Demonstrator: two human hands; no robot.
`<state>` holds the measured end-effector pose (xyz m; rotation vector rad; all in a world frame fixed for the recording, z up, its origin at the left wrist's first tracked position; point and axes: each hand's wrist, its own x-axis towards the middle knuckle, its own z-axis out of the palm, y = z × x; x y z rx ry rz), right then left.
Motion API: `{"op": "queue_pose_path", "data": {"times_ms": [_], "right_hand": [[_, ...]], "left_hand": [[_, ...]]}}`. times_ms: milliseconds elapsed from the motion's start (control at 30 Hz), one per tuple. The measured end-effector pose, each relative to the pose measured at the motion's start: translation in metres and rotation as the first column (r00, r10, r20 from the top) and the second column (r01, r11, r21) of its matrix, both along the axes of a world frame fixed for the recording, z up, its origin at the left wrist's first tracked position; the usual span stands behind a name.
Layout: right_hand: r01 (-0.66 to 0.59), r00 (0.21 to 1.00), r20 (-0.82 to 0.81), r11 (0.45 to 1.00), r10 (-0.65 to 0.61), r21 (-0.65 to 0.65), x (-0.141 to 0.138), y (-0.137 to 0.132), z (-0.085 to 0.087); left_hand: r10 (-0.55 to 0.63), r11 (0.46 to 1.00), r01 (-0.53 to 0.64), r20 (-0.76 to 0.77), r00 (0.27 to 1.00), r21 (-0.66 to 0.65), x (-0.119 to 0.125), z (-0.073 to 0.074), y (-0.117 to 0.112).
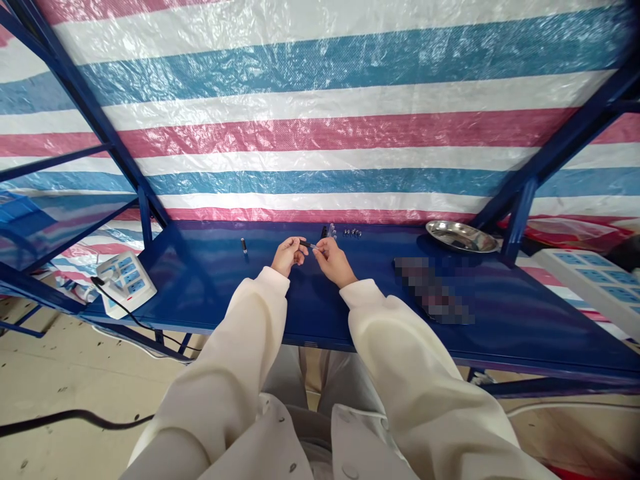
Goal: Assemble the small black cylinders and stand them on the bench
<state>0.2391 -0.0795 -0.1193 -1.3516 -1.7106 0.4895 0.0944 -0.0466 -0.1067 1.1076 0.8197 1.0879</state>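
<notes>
Over the middle of the blue table (200,267), my left hand (289,256) pinches a small dark tube (305,244). Close beside it, my right hand (335,261) has its fingers closed on a slim clear piece (315,247) that meets the tube's right end. Whether the two are joined cannot be made out. Behind my hands lie several small black pieces (324,231), several clear pieces (333,231) and a row of small shiny metal pieces (353,233). A short black cylinder with a silvery end (244,246) stands apart, left of my left hand.
A round metal dish (462,237) sits at the back right. In front of it lies a dark, blurred-out object (433,293). A white power strip (126,283) with a black cable is at the left edge, another strip (593,277) at the right. Blue frame posts (520,220) flank the table.
</notes>
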Motion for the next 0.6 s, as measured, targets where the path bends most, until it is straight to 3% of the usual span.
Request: {"op": "queue_pose_path", "data": {"times_ms": [300,500,600], "right_hand": [[-0.019,0.995,0.097,0.999,0.014,0.051,0.0004,0.0025,-0.0011],[-0.032,0.970,0.241,0.999,0.035,-0.016,0.0021,0.0037,-0.0030],[0.021,0.959,0.282,0.997,0.002,-0.081,0.0033,0.0052,-0.0046]], "left_hand": [[-0.004,0.999,0.004,-0.002,1.000,0.036,-0.0005,0.0006,-0.0012],[0.129,0.989,-0.129,0.004,0.992,0.066,-0.0001,0.0023,-0.0010],[0.227,0.972,-0.229,0.034,0.973,0.057,-0.0011,0.0005,0.0023]]}}
